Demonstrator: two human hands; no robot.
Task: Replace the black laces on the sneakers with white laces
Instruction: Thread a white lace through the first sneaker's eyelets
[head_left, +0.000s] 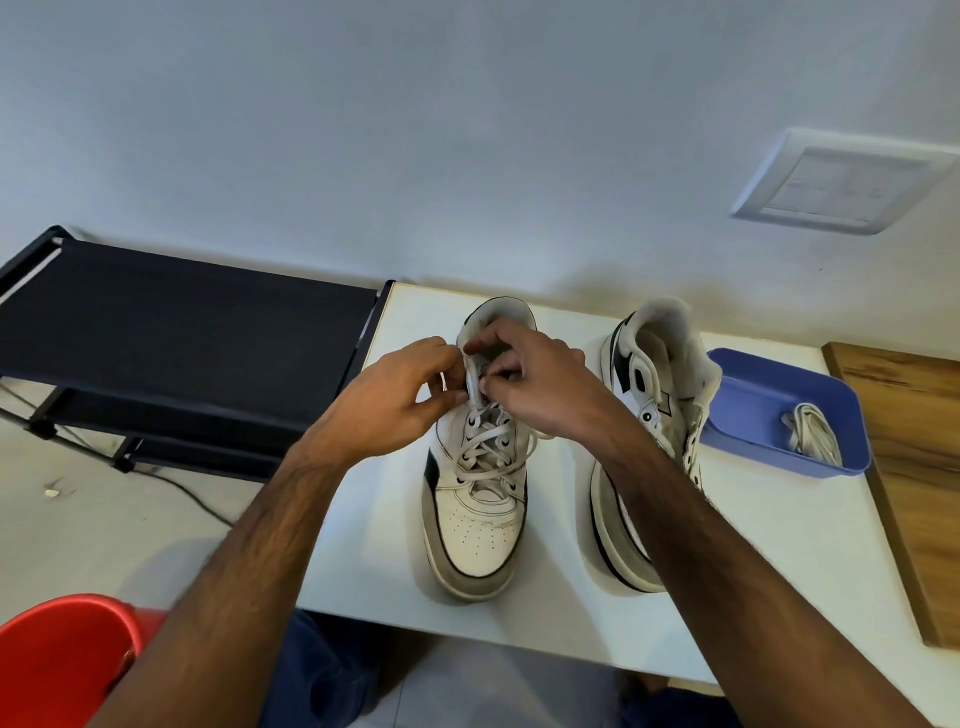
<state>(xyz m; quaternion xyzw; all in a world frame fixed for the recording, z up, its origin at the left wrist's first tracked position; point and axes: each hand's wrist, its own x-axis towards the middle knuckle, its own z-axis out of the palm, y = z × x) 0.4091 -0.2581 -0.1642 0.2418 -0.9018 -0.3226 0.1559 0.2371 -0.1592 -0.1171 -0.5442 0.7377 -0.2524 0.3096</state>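
Laces (813, 431) in tray (737, 384), apparently touching sneaker (644, 395).

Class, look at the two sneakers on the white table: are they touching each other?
Apart. The head view shows a clear strip of white table between the left sneaker and the right sneaker along their whole length.

Location: a home room. A black fabric shoe rack (171, 332) is standing against a plain wall bearing a wall switch plate (841, 184), beside a white table (571, 613).
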